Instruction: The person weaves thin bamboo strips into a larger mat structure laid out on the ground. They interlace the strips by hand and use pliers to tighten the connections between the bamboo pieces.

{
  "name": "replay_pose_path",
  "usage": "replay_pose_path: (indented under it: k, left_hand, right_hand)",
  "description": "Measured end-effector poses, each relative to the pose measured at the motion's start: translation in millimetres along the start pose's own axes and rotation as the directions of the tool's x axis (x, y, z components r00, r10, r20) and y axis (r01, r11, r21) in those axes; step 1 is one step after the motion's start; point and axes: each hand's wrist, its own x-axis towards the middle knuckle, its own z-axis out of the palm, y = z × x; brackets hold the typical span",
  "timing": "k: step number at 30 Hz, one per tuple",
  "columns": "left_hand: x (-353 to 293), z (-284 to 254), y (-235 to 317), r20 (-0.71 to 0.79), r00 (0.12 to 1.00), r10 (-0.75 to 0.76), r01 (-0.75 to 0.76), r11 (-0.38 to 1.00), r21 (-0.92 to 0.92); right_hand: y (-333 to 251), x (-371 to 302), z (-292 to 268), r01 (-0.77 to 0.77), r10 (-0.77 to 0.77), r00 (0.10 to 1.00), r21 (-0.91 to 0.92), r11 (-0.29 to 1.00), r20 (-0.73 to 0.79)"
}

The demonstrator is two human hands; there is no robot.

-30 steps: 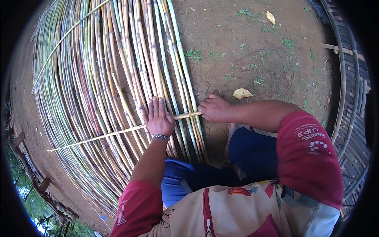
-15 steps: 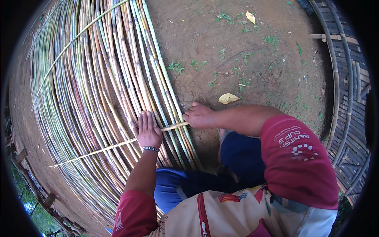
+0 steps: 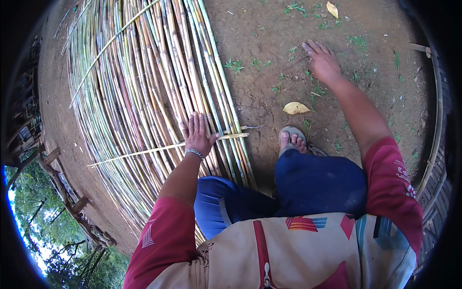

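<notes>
- Poles (image 3: 130,106) lie parallel, crossed by a strip (image 3: 139,153).
- Left hand (image 3: 197,139) presses flat atop, apparently steadying the strip.
- Right hand (image 3: 325,66), right of poles, fingers extended, looks empty.

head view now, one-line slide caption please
Left hand spread on slender canes crossed by pale strips, right hand extended over brown soil.

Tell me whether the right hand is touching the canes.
No, the right hand is out over the ground, apart from the canes.
</notes>
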Motion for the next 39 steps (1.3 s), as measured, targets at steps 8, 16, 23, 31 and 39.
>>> replay_pose_path:
  k: [8,16,23,31,39]
  left_hand:
    - [2.1,0.7,-2.5,0.066,0.994,-0.084,0.080,0.995,0.053]
    - [-0.6,4.6,-3.8,-0.108,0.993,-0.052,0.050,0.998,-0.026]
    - [-13.9,6.5,3.4,-0.241,0.964,-0.109,0.095,0.993,-0.071]
    - [-33.3,10.4,13.2,-0.328,0.933,-0.150,0.092,0.979,-0.183]
    - [-67.8,17.9,46.3,-0.529,0.783,-0.328,0.101,0.906,-0.411]
  right_hand:
    - [45.0,-19.1,38.9,0.043,-0.016,0.995,0.286,0.957,-0.098]
    - [40.9,-16.0,5.2,0.200,-0.183,0.971,0.102,0.975,-0.151]
    - [-84.3,-85.2,-46.5,-0.074,-0.148,0.953,0.678,0.732,0.264]
    - [-84.7,-116.1,-29.7,0.038,-0.337,0.900,0.720,0.692,0.277]
    - [-93.3,-82.2,-24.5,0.412,-0.639,0.693,0.543,0.731,0.334]
